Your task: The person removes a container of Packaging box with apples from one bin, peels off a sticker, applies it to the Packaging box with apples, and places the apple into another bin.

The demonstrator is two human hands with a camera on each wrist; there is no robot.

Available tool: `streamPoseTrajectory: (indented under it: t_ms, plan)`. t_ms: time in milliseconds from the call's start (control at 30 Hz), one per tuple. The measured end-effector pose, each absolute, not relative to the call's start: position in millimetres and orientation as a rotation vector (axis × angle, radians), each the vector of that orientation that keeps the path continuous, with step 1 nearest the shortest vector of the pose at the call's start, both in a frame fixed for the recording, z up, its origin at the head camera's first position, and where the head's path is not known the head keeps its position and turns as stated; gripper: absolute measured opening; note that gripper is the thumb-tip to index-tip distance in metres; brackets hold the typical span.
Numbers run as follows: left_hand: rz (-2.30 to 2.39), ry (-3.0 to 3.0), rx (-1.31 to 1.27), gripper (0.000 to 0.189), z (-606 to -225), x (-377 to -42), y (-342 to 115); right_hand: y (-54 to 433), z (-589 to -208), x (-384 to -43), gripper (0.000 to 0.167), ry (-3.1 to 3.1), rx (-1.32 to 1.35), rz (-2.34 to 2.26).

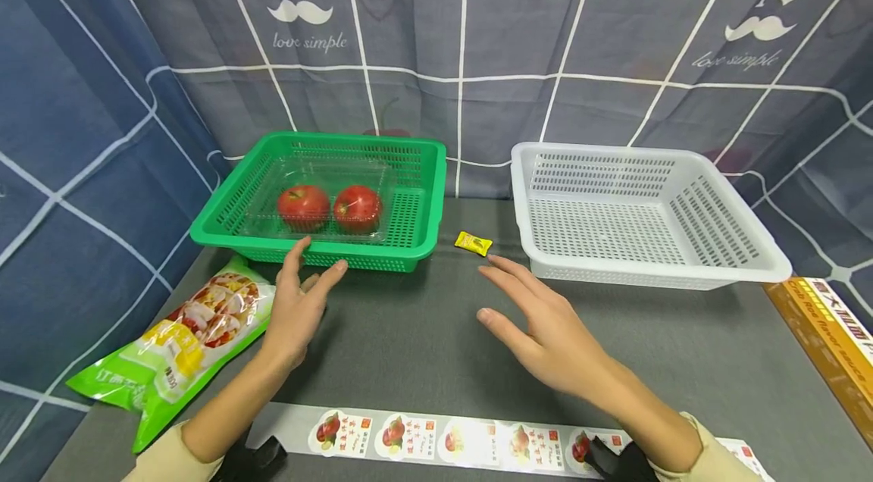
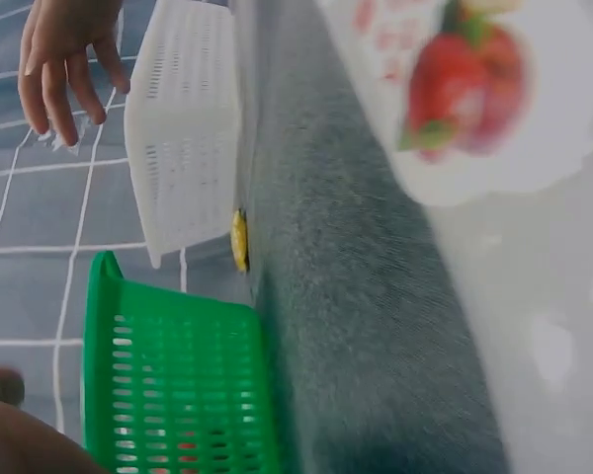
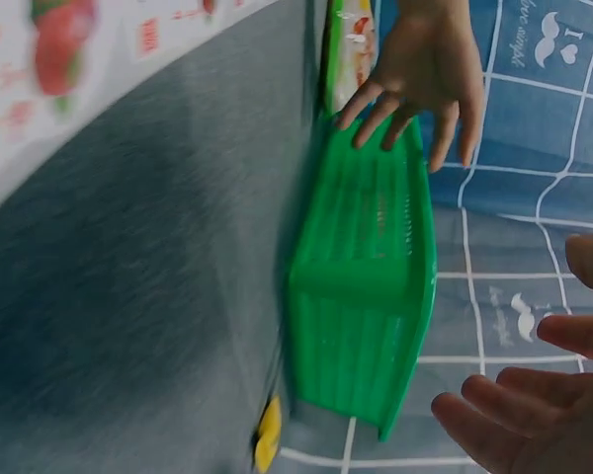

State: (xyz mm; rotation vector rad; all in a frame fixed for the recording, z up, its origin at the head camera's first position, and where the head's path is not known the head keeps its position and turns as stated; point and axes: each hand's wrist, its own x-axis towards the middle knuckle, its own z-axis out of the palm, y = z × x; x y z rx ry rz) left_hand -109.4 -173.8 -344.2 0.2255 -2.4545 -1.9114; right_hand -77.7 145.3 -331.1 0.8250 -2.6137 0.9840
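My left hand point(image 1: 298, 308) hovers in front of the green basket point(image 1: 327, 256), its thumb and fingers spread and holding nothing. Inside that basket a clear plastic box point(image 1: 323, 173) covers or contains two red apples point(image 1: 358, 209); I cannot tell which. My right hand point(image 1: 546, 327) is raised over the grey table, fingers extended, in front of a small yellow wrapped candy point(image 1: 474, 243). Both hands also appear in the right wrist view, the left hand point(image 3: 425, 74) at the top and the right hand point(image 3: 544, 395) at the lower right.
A white basket point(image 1: 655, 270) stands at the right back. To the left lies a green food bag point(image 1: 194, 330). A strip of apple-printed stickers point(image 1: 409, 438) runs along the front, and an orange-brown box point(image 1: 821, 345) lies at the right edge. Checked cloth point(image 1: 505, 27) hangs behind.
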Motion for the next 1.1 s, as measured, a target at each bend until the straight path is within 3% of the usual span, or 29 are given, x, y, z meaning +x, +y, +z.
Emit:
streamPoseTrajectory:
  t_ms: [233,400,700,1100]
  plan:
    - [-2.096,-2.082,0.471,0.072,-347.7,-130.5,-167.2,119.0,-322.5,-97.4,0.045,-2.545,0.843,1.217]
    - [-2.051,-1.95,0.506,0.062,-356.2,-139.3,-158.9,100.8,-314.8,-114.5,0.041,-2.506,0.772,1.489]
    - [-2.03,-1.909,0.535,0.062,-358.8,-143.4,-154.3,49.1,-291.8,-148.1,0.044,-2.548,0.633,1.78]
    - [-2.018,-1.907,0.516,0.066,-361.0,-144.4,-154.2,-12.3,-301.2,-220.0,0.058,-2.579,0.108,2.162]
